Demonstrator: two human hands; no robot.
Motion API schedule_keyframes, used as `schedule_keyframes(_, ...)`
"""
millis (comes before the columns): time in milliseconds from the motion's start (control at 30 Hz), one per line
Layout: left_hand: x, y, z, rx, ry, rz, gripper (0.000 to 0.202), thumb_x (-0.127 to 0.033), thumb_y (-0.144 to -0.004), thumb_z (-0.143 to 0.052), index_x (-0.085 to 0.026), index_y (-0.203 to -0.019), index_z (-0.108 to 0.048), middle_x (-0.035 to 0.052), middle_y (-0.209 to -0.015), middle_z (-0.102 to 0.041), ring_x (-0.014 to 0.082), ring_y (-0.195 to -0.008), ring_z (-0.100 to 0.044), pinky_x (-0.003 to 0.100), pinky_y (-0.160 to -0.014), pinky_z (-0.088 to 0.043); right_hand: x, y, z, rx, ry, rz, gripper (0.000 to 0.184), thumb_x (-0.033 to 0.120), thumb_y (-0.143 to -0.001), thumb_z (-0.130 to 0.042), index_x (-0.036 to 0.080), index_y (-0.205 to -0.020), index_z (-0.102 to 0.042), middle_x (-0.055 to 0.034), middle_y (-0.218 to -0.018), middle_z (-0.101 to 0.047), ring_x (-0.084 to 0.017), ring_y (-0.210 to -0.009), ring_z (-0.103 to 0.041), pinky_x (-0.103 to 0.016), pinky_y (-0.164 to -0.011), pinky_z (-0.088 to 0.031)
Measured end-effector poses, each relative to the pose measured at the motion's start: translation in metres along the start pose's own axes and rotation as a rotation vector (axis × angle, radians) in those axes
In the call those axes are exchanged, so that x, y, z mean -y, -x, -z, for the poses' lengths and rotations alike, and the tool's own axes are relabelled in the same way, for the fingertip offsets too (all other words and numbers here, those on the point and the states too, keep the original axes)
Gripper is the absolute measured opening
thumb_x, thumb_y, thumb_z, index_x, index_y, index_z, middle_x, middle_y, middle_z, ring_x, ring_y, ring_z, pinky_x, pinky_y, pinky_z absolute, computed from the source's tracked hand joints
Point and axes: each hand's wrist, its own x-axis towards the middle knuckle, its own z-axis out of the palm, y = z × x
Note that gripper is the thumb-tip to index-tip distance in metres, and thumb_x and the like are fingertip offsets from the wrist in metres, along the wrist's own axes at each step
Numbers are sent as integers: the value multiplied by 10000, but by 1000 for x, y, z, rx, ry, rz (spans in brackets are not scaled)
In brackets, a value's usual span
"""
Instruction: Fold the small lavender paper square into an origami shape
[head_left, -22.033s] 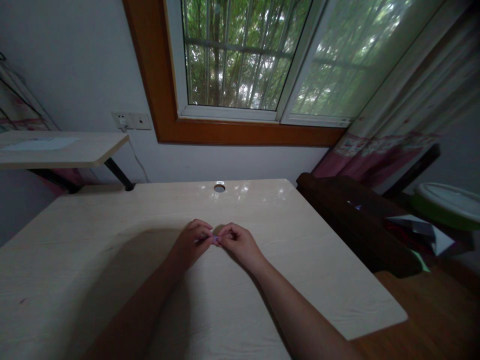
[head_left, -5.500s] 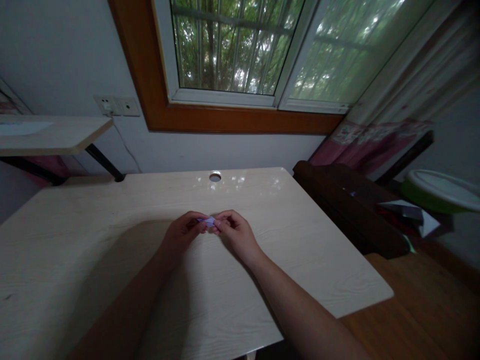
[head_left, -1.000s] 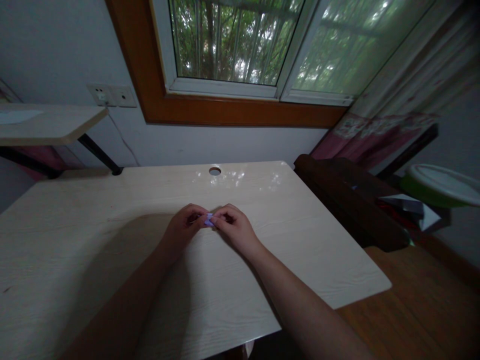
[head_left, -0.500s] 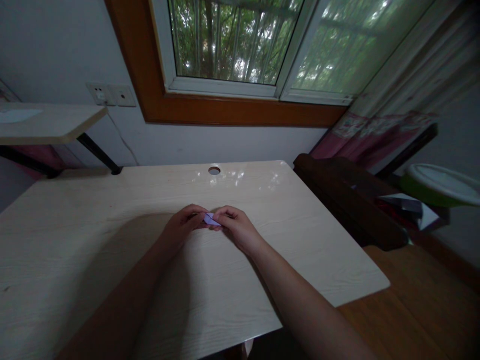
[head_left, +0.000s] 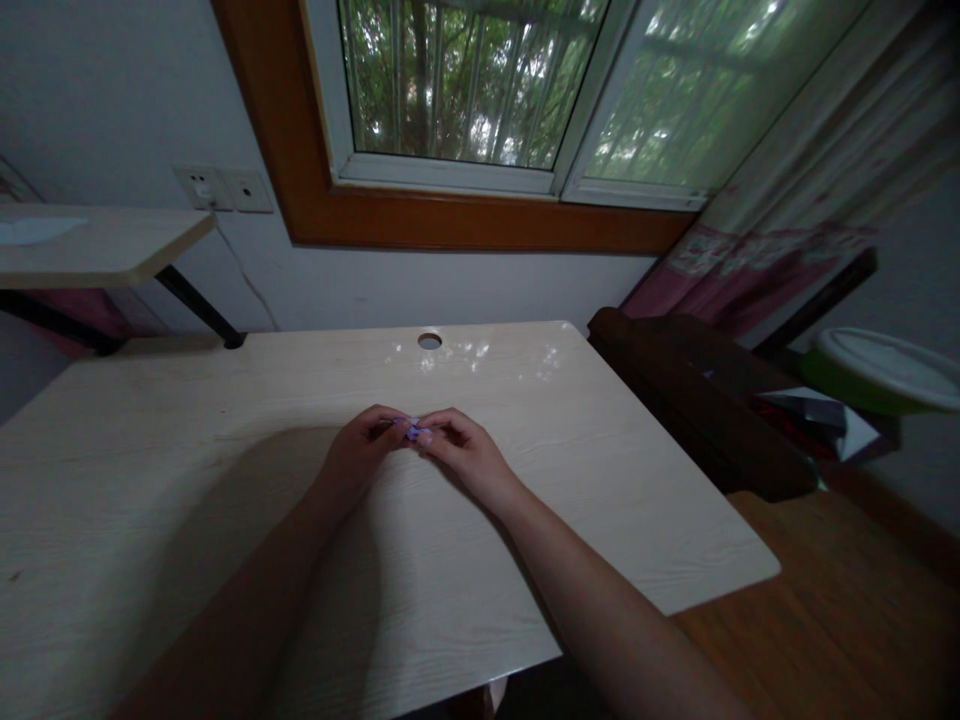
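left hand (head_left: 361, 443) and right hand (head_left: 471, 452) pinched nearly closed on my small purple piece (head_left: 413, 431), between them.
probably paper: light, easily creased; i'd hold opposite edges lightly.

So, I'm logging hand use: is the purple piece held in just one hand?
No, the left hand and the right hand both pinch the purple piece.

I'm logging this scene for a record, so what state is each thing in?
Left hand: pinching the purple piece
Right hand: pinching it too
Purple piece: held between both hands, exact shape unclear
Plug: in the left socket
Curtain: drawn aside
Window: cannot tell if open
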Motion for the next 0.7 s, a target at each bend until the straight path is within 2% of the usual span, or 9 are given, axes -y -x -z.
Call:
schedule_keyframes(100, 0, 0, 0, -9, -12, 21, 300, -476, -780, -746, -188, -857, -722, 41, -844, -748, 202, -791, -703, 355, -785, -601, -3, 0, 1, -23, 118, 65, 213, 400, -797, -758, 232, -926, -730, -56, -979, -694, -181, -891, -639, -331, -834, -513)
schedule_keyframes(200, 4, 0, -1, 0, 75, 55, 322, -483, -765, -760, -182, -865, -710, 40, -867, -743, 202, -820, -710, 371, -811, -610, -4, -2, 3, -54, 162, 79, 172, 375, -795, -758, 221, -867, -732, -52, -937, -687, -181, -866, -631, -330, -823, -502)
schedule_keyframes(367, 10, 0, -2, 35, 178, 50, 320, -462, -805, -732, -160, -899, -683, 39, -899, -719, 182, -829, -710, 391, -843, -615, -3, -3, 4, -19, 0, -15, 211, 392, -791, -746, 190, -827, -697, -36, -797, -688, -163, -761, -627, -312, -765, -495)
schedule_keyframes(567, 3, 1, -2, 2, 123, -84, 247, -403, -871, -669, -184, -982, -690, 51, -996, -664, 173, -874, -671, 339, -758, -631, -3, -4, 2, -27, -161, -117, 306, 463, -738, -780, 191, -818, -663, -27, -762, -699, -162, -730, -640, -332, -782, -523)
schedule_keyframes(700, 5, 2, 1, 76, 53, -241, 139, -329, -879, -663, -202, -919, -705, 68, -1055, -614, 177, -905, -646, 327, -735, -632, -2, -4, 2, -13, -164, -98, 298, 457, -763, -765, 193, -833, -646, -21, -769, -693, -155, -731, -644, -329, -781, -525)
